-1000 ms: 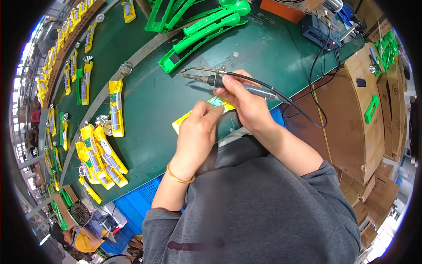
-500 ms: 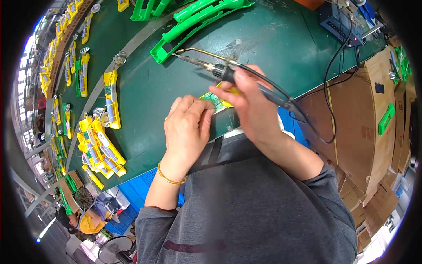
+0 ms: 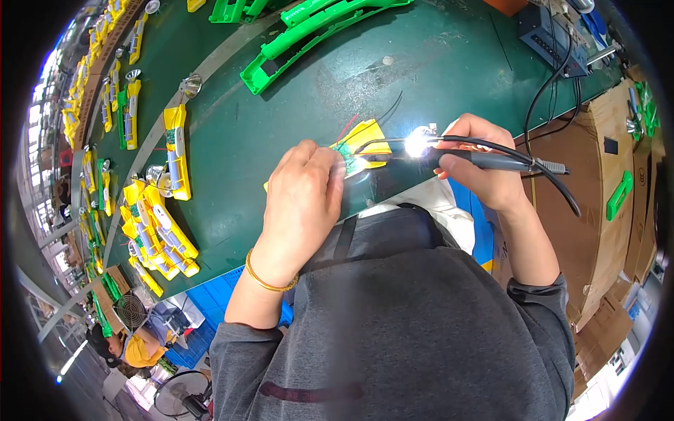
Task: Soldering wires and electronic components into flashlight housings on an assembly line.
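My right hand [image 3: 495, 168] is closed round the grey handle of a soldering iron [image 3: 495, 161], which has a thin feed tube and a black cable along it. The iron points left, its tip at a small green circuit board [image 3: 344, 158]. A glaring white light on the front of the iron hides part of it. The board sits in a yellow plastic housing [image 3: 371, 133], with red and black wires sticking out. Bent fingers of my left hand [image 3: 300, 189] press together on the near left end of the housing and cover most of it.
Green curved shells [image 3: 309, 42] lie at the far side of the green table [image 3: 232, 126]. Several yellow housings with batteries [image 3: 158, 231] are piled at the left. A blue power box [image 3: 551, 45] stands far right, beside cardboard [image 3: 569, 189]. Another person [image 3: 144, 347] is at lower left.
My right hand has swung the iron right and lowered its tip from above the table onto the board. A bright light now shows on the iron. My left hand keeps its place.
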A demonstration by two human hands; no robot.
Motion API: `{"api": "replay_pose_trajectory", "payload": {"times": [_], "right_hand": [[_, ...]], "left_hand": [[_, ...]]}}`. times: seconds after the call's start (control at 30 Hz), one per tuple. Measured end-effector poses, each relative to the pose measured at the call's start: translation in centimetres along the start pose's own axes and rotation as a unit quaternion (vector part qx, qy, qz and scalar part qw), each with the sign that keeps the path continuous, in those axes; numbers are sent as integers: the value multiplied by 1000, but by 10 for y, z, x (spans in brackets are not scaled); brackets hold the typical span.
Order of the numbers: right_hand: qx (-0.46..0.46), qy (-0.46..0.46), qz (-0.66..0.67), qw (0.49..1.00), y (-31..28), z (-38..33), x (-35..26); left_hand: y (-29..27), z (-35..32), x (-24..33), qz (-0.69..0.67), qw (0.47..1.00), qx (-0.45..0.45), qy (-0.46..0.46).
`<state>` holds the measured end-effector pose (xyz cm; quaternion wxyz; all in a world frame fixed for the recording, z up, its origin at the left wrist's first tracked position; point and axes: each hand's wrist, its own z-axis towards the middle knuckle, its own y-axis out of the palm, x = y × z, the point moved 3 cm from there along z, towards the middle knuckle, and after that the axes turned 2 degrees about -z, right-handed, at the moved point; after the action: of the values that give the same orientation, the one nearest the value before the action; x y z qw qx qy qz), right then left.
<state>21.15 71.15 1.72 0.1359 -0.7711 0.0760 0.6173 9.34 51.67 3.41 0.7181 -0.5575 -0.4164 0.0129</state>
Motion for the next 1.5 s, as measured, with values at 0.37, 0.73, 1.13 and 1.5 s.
{"api": "replay_pose_trajectory", "payload": {"times": [0.37, 0.73, 1.13, 1.5], "right_hand": [[-44, -3, -71, 997, 2, 11, -15], [-43, 16, -86, 995, 6, 11, -21], [80, -20, 252, 964, -3, 20, 17], [174, 37, 385, 906, 48, 8, 10]], "left_hand": [[0, 2, -2, 5, 1000, 7, 6], [1, 1, -1, -28, 1000, 12, 4], [-1, 5, -5, -8, 1000, 12, 14], [-15, 4, -2, -38, 996, -18, 73]]}}
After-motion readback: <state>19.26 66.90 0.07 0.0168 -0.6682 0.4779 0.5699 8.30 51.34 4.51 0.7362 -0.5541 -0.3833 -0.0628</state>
